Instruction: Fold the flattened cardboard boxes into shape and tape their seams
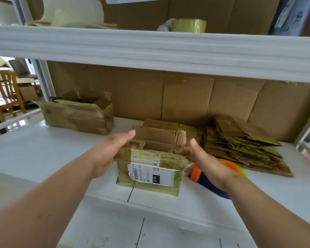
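Item: taped cardboard box [151, 169], flaps up, standing on the white surface [43, 151] between my hands. My left hand [106, 153] grips its left end; my right hand [200, 156] grips its right end. Flattened boxes [240, 145] stacked beyond my right hand; tape dispenser [200, 176] beneath that wrist.

You are working at a small packing station set into a white metal shelving unit [150, 49], likely a home stockroom or small shipping area. Note the evidence: flattened cardboard sheets [186, 97] line the back of the bay; a stack of flattened, reused boxes [240, 145] lies on the white work surface [34, 149]; a taped, open box [79, 111] stands at the left; a tape roll [188, 25] sits on the upper shelf; a tape dispenser [202, 174] lies near the stack. A wooden chair [7, 92] shows beyond the frame.
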